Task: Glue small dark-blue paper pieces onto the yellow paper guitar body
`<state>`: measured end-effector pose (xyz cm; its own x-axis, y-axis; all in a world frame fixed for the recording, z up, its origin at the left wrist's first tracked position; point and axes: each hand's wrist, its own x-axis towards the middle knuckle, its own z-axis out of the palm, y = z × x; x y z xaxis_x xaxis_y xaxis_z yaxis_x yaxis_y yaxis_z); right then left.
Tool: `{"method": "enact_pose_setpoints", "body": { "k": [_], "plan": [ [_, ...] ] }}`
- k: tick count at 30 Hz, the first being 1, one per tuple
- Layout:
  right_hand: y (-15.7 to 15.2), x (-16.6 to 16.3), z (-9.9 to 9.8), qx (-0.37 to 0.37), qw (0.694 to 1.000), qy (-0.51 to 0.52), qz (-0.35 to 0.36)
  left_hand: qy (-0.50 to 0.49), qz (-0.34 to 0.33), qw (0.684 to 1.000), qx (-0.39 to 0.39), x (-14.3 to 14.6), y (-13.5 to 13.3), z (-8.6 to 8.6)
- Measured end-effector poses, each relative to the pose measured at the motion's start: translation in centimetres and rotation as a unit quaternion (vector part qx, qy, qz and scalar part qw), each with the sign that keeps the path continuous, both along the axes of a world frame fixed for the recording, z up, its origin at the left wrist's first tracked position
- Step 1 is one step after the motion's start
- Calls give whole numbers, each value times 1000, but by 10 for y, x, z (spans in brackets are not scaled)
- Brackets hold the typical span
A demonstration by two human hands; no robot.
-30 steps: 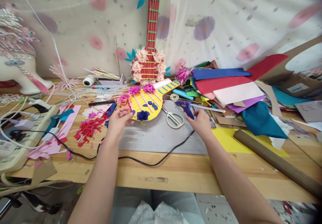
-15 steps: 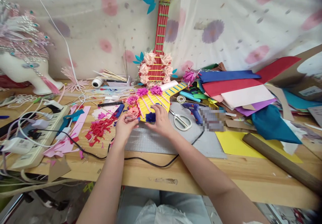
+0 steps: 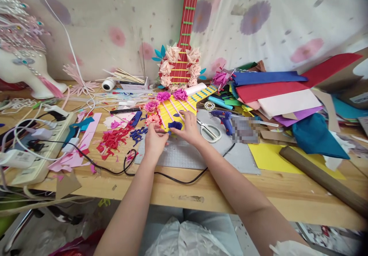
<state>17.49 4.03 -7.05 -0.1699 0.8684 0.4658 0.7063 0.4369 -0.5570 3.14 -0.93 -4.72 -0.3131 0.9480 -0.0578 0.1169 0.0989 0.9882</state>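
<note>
A yellow paper guitar [image 3: 178, 108] lies on a grey cutting mat [image 3: 186, 154], trimmed with pink paper flowers and a dark blue paper flower [image 3: 174, 125] at its near end. My left hand [image 3: 153, 141] pinches the guitar's near edge just left of the blue flower, fingers closed. My right hand [image 3: 189, 127] rests on the guitar body with its fingers pressed against the blue flower. A pale pink flower [image 3: 152, 119] sits by my left fingertips.
Scissors [image 3: 211, 131] and a blue glue gun [image 3: 222, 118] lie right of my hands; its black cord [image 3: 161, 173] loops along the table front. Coloured paper sheets [image 3: 276, 95] pile at the right, red scraps [image 3: 113, 141] and a power strip [image 3: 43, 145] at the left. A red guitar [image 3: 182, 56] leans behind.
My right hand left the glue gun and came left onto the yellow guitar. Both hands closed in around the blue flower. The view shifted slightly.
</note>
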Motion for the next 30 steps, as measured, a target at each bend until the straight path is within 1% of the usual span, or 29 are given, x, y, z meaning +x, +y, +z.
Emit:
{"method": "enact_pose_setpoints", "body": {
  "k": [3, 10, 16, 22, 30],
  "plan": [
    [0, 0, -1, 3, 1000, 10, -2, 25, -1, 1000, 4, 4, -1, 2],
    [3, 3, 1, -9, 1000, 19, 4, 77, 1, 997, -13, 10, 3, 5],
    [6, 4, -2, 4, 1000, 25, -4, 107, -7, 994, -29, 13, 4, 7],
    [5, 3, -1, 5, 1000, 25, 2, 106, -5, 994, -36, 13, 6, 8],
    [8, 3, -6, 17, 1000, 26, 3, 81, 1, 997, -17, 13, 9, 4]
  ]
}}
